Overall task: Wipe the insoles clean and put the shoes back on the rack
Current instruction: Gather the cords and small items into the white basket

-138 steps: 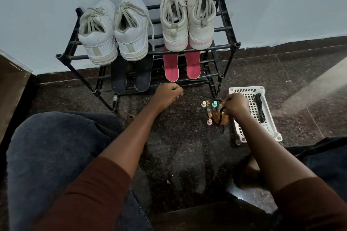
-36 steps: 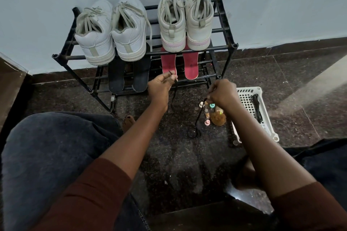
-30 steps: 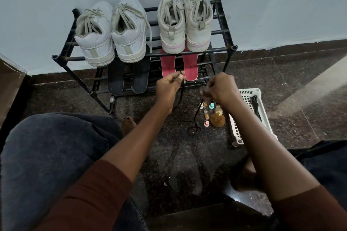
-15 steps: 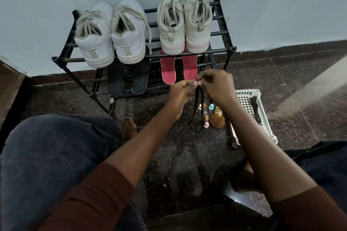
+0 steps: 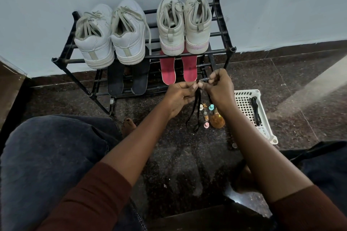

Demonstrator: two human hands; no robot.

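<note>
Holding a black lace [image 5: 195, 110] up in front of the rack [image 5: 223, 24], both hands pinch it at the top. The left hand [image 5: 180, 93] and the right hand [image 5: 218, 88] touch each other, with fingers curled on the lace. The rest of the lace hangs down in a loop, just beside some little bottles [image 5: 211, 107] on the floor.

The shoes sit on the top shelf: a white pair [image 5: 110, 35] on the left and a cream pair [image 5: 184, 24] on the right. The insoles are not in them. The black insoles [image 5: 115, 78] and the pink insoles [image 5: 168, 70] lie on the shelf below.

What could go wrong? If the hands pull the lace fast, the loop may hit the bottles and tip them. The thin lace may slip out of the pinch. A bumped insole could slide between the bars.

I can read no words or brand on anything.
</note>
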